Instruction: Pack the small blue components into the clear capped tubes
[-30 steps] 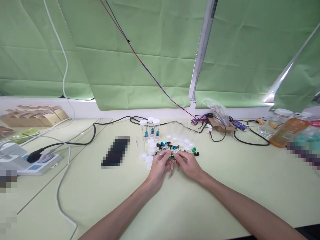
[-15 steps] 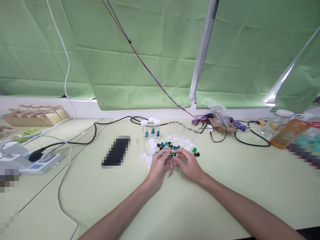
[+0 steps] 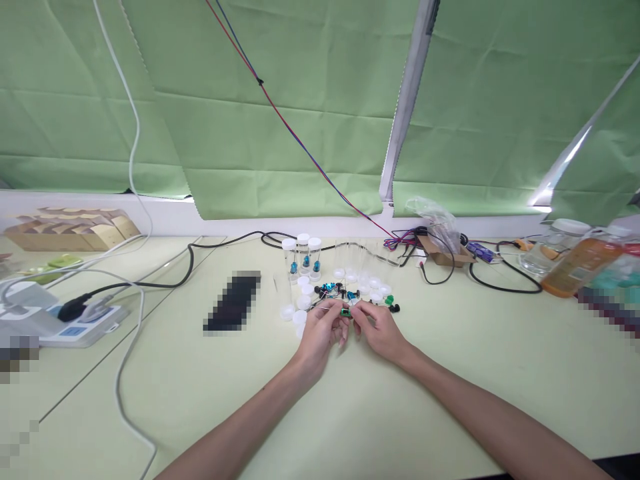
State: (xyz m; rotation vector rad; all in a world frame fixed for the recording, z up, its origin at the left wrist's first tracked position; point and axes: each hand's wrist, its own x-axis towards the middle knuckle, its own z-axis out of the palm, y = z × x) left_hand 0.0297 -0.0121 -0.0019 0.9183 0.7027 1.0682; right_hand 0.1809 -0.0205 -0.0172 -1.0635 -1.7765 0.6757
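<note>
My left hand (image 3: pixel 320 333) is closed, pinching a small shiny green part (image 3: pixel 345 312) between thumb and fingers. A thin pale rod sticks out leftward from that grip. My right hand (image 3: pixel 380 332) is closed at the part's right end, thumb and index finger pressed together there. The fingers partly hide the part, and its exact kind does not show. Just beyond the hands lie small blue and black pieces (image 3: pixel 330 289), white caps (image 3: pixel 304 303), a green piece (image 3: pixel 389 300) and a black piece (image 3: pixel 395 308).
Capped clear tubes (image 3: pixel 315 257) with blue pieces inside stand behind; uncapped clear tubes (image 3: pixel 350 253) are to their right. A pixelated dark object (image 3: pixel 233 301) lies left. Further out are a power strip (image 3: pixel 95 327), cardboard boxes (image 3: pixel 70 233), black cable (image 3: pixel 187 267) and an orange bottle (image 3: pixel 575 270).
My right fingers have shifted slightly, with the index finger lower and nearer the thumb at the green part's end. My left hand stays almost in place.
</note>
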